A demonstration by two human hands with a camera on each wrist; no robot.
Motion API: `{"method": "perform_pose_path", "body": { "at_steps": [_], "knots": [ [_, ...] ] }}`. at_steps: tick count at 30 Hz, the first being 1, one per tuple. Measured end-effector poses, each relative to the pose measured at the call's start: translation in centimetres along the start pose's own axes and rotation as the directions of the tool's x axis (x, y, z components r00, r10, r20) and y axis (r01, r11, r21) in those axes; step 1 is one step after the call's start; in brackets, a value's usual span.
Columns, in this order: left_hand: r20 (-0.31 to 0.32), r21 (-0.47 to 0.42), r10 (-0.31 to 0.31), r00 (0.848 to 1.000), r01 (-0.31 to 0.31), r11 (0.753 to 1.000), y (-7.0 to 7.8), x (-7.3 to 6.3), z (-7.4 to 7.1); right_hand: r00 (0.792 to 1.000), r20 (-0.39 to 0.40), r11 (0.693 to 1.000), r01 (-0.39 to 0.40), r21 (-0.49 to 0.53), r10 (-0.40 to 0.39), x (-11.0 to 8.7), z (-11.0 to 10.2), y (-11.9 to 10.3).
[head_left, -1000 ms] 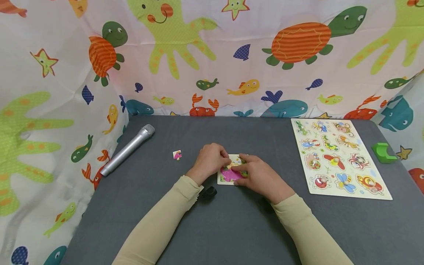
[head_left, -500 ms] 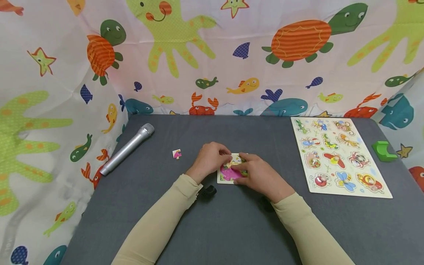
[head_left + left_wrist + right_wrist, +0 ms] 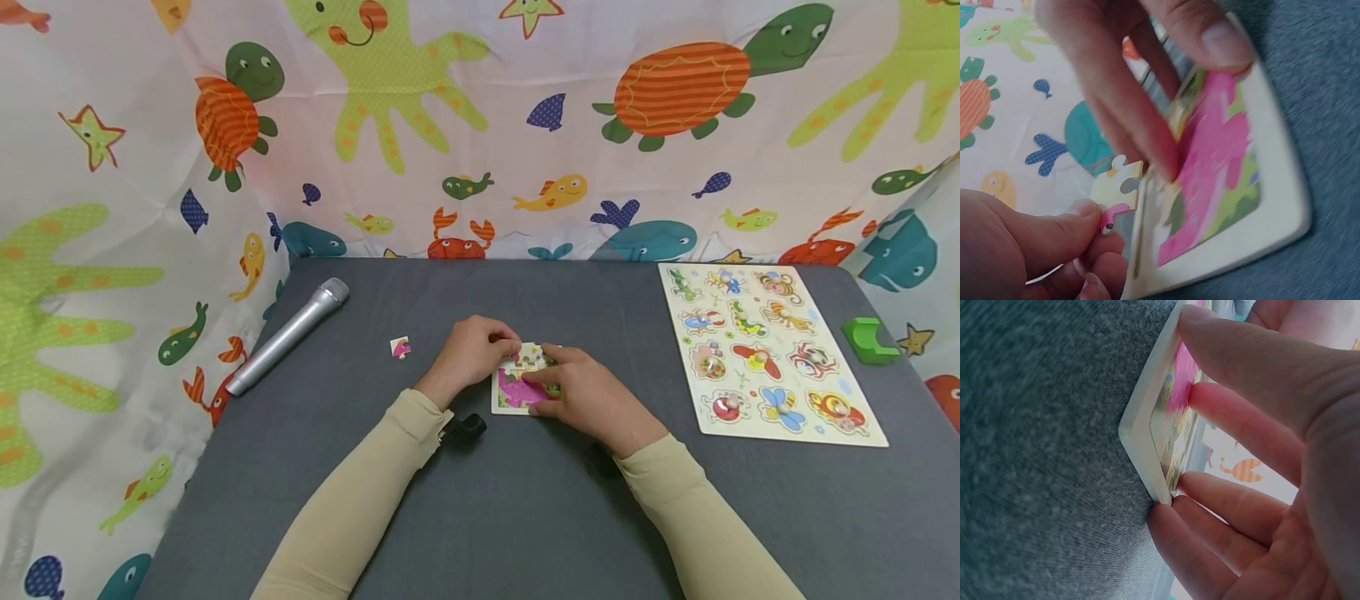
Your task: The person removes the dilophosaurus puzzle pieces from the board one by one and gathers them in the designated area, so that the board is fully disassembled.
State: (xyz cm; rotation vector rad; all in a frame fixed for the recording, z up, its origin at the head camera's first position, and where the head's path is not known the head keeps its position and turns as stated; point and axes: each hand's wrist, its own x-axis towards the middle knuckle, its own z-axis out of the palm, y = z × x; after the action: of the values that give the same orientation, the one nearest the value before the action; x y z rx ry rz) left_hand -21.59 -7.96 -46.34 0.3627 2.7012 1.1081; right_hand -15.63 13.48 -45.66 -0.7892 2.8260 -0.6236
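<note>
My left hand (image 3: 468, 354) pinches a small jigsaw piece (image 3: 1113, 190) between thumb and fingers at the board's left side. The piece is cream yellow with a pink patch and an eye. Beneath both hands lies a jigsaw puzzle board (image 3: 512, 412) with a pale frame and a pink animal. My right hand (image 3: 592, 396) holds that board: the thumb is at its near edge, one finger touches the pink picture, and other fingers meet the edge. Part of the board is hidden under the right hand. Another jigsaw piece (image 3: 401, 347), pink and white, lies apart to the left.
A silver microphone (image 3: 288, 336) lies at the table's left. On the right are a large peg puzzle (image 3: 772, 354) with insect pictures and a green curved block (image 3: 870, 342). A sea-animal curtain (image 3: 517, 150) hangs behind the grey table (image 3: 480, 525).
My left hand has shifted slightly up and left, baring more of the board's upper left part. The right hand stays in place on the board.
</note>
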Motion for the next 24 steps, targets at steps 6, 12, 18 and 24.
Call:
{"method": "perform_pose_path", "body": {
  "at_steps": [6, 12, 18, 24],
  "knots": [
    [-0.011, -0.005, -0.015, 1.000, 0.015, 1.000, -1.0, -0.2, -2.1, 1.000, -0.001, 1.000, -0.002, -0.001, 0.002, 0.1, 0.1, -0.1],
    [-0.073, 0.027, -0.054, 0.996, 0.056, 0.998, -4.1, -1.1, -4.9, 1.000, -0.012, 1.000, 0.004, -0.008, -0.004, 0.0, 0.4, 0.0],
    [-0.126, 0.056, -0.100, 0.987, 0.108, 0.993, -6.8, -1.8, -7.8, 1.000, -0.022, 1.000, 0.000, -0.021, -0.001, -0.1, 0.3, -0.2],
    [-0.092, 0.070, -0.148, 0.985, 0.155, 0.985, -7.7, -2.1, -9.2, 1.000, -0.005, 1.000, -0.009, -0.014, 0.009, 0.1, 0.3, -0.3]
  ]
}}
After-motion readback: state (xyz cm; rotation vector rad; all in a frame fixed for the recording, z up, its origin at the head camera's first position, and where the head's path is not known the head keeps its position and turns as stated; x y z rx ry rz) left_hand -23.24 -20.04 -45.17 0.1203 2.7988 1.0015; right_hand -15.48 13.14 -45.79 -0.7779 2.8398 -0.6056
